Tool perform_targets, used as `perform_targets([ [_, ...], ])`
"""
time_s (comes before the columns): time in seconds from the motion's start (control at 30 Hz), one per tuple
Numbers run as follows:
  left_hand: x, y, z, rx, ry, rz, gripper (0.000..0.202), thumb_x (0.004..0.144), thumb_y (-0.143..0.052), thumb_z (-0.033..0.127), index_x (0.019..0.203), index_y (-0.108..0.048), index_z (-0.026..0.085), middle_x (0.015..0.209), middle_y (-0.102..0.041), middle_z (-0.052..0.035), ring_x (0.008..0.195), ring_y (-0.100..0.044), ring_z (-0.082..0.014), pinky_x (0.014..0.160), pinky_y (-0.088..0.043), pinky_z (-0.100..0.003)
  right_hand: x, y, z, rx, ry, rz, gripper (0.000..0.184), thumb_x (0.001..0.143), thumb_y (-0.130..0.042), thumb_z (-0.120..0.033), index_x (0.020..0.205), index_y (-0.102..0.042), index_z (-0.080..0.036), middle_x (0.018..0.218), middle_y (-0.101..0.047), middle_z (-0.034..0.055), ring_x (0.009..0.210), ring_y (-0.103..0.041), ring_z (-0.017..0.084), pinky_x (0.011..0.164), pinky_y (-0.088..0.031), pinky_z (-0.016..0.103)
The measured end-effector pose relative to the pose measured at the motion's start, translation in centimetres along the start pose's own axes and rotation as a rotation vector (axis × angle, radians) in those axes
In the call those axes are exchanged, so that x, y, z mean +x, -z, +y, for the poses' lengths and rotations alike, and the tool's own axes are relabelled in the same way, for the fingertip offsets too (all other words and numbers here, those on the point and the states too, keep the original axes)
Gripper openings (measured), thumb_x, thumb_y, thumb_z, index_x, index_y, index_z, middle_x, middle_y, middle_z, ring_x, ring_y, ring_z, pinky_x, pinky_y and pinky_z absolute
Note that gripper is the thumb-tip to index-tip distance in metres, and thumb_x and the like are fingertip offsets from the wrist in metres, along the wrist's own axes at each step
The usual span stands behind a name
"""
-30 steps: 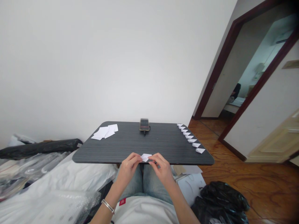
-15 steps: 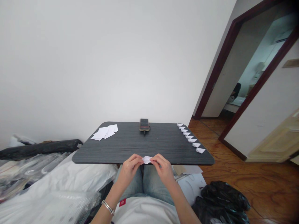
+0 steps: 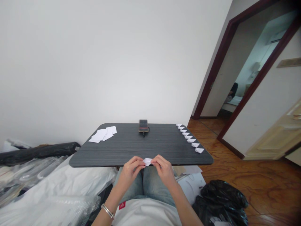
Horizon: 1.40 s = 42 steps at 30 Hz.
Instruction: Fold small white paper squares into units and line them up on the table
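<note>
Both of my hands hold a small folded piece of white paper [image 3: 147, 161] just over the near edge of the dark grey wood-grain table [image 3: 141, 147]. My left hand [image 3: 130, 171] pinches its left side, and my right hand [image 3: 163, 171] pinches its right side. The fingers hide part of the paper. A row of several small folded white paper triangles [image 3: 189, 137] runs along the table's right edge. Loose white paper squares [image 3: 102, 135] lie at the far left, out of reach of my fingers. A phone [image 3: 143, 126] stands at the far edge.
My lap in jeans lies below the table. White plastic and bubble wrap [image 3: 54, 194] are heaped on the left, with a black roll [image 3: 35, 154] behind them. A black plastic bag [image 3: 219, 201] sits on the wooden floor at the lower right, near a doorway.
The view has tilted and shifted slightly. My hands have drawn closer together, and less of the paper shows between them.
</note>
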State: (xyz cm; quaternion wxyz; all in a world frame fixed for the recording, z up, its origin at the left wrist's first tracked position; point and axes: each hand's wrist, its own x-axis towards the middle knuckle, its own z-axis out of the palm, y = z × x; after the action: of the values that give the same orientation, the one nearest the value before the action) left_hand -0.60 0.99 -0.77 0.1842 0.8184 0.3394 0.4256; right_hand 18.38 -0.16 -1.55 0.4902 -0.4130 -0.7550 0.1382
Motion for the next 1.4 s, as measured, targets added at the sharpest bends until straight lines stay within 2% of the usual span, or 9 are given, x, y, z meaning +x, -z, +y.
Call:
perform_targets([
  [0.3,0.2,-0.2,-0.2,0.000,-0.002,0.008,0.016,0.087,-0.050,0.017,0.079,-0.063,0.018,0.089,-0.061,-0.0053,0.081,-0.059,-0.0154,0.072,-0.045,-0.026,-0.1,-0.2,0.3,-0.005,-0.001,-0.037,0.020,0.089,-0.045,-0.015,0.075,-0.059,-0.019,0.070,-0.055,0.0011,0.065,-0.054,0.014,0.063,-0.039,0.024],
  [0.5,0.2,-0.3,-0.2,-0.084,0.033,0.074,0.014,0.086,-0.051,0.018,0.079,-0.063,0.018,0.087,-0.063,-0.0052,0.082,-0.059,-0.0165,0.074,-0.046,-0.027,-0.1,0.0,0.3,0.000,0.006,-0.008,0.021,0.089,-0.044,-0.015,0.075,-0.059,-0.018,0.070,-0.056,0.0013,0.065,-0.054,0.014,0.061,-0.038,0.024],
  [0.6,0.2,-0.5,-0.2,-0.242,0.157,0.124,0.010,0.083,-0.055,0.024,0.086,-0.063,0.018,0.086,-0.063,-0.0050,0.080,-0.060,-0.0173,0.073,-0.048,-0.028,-0.1,0.0,0.4,-0.016,0.015,-0.001,0.021,0.090,-0.044,-0.016,0.076,-0.059,-0.018,0.070,-0.057,0.0016,0.064,-0.054,0.014,0.061,-0.038,0.024],
  [0.7,0.5,-0.8,-0.1,-0.512,0.379,0.180,0.022,0.082,-0.055,0.034,0.095,-0.060,0.017,0.086,-0.065,-0.0054,0.076,-0.062,-0.0179,0.068,-0.050,-0.029,-0.2,0.0,0.7,-0.056,0.054,0.012,0.022,0.091,-0.043,-0.017,0.078,-0.060,-0.018,0.071,-0.057,0.0025,0.064,-0.055,0.014,0.061,-0.039,0.023],
  [0.83,0.7,-0.9,0.4,-0.836,0.584,0.069,0.029,0.076,-0.061,0.040,0.089,-0.064,0.014,0.079,-0.065,-0.0053,0.073,-0.060,-0.0169,0.065,-0.050,-0.027,-0.3,-0.2,0.7,-0.096,0.112,0.017,0.023,0.091,-0.042,-0.017,0.079,-0.062,-0.018,0.070,-0.057,0.0030,0.065,-0.055,0.015,0.061,-0.040,0.023],
  [0.9,0.8,-0.8,0.7,-0.920,0.632,0.041,0.028,0.072,-0.067,0.037,0.087,-0.065,0.014,0.078,-0.066,-0.0046,0.072,-0.059,-0.0154,0.065,-0.049,-0.026,-0.3,-0.3,0.4,-0.097,0.106,0.016,0.023,0.090,-0.042,-0.016,0.078,-0.062,-0.019,0.070,-0.057,0.0030,0.065,-0.055,0.015,0.061,-0.040,0.023],
  [1.03,0.9,-0.8,1.3,-0.997,0.697,0.119,0.028,0.067,-0.072,0.033,0.085,-0.066,0.014,0.075,-0.065,-0.0025,0.070,-0.057,-0.0131,0.061,-0.047,-0.022,-0.2,-0.5,-0.1,-0.062,0.089,0.027,0.022,0.090,-0.043,-0.016,0.078,-0.061,-0.019,0.070,-0.057,0.0027,0.064,-0.054,0.014,0.060,-0.041,0.023],
  [1.17,0.9,-1.0,1.3,-1.113,0.758,0.124,0.027,0.067,-0.073,0.032,0.086,-0.066,0.013,0.072,-0.064,-0.0018,0.067,-0.057,-0.0113,0.059,-0.047,-0.020,-0.2,-0.8,-0.4,-0.042,0.062,0.027,0.021,0.089,-0.044,-0.017,0.077,-0.061,-0.019,0.069,-0.056,0.0023,0.064,-0.054,0.014,0.061,-0.040,0.024],
  [1.4,0.4,-1.4,0.7,-1.193,0.760,0.149,0.025,0.069,-0.072,0.028,0.088,-0.065,0.013,0.070,-0.063,-0.0012,0.064,-0.056,-0.0095,0.057,-0.046,-0.018,-0.1,-0.8,-0.7,0.034,0.008,0.015,0.017,0.087,-0.049,-0.018,0.076,-0.062,-0.019,0.070,-0.056,0.0021,0.064,-0.052,0.014,0.058,-0.040,0.024],
])
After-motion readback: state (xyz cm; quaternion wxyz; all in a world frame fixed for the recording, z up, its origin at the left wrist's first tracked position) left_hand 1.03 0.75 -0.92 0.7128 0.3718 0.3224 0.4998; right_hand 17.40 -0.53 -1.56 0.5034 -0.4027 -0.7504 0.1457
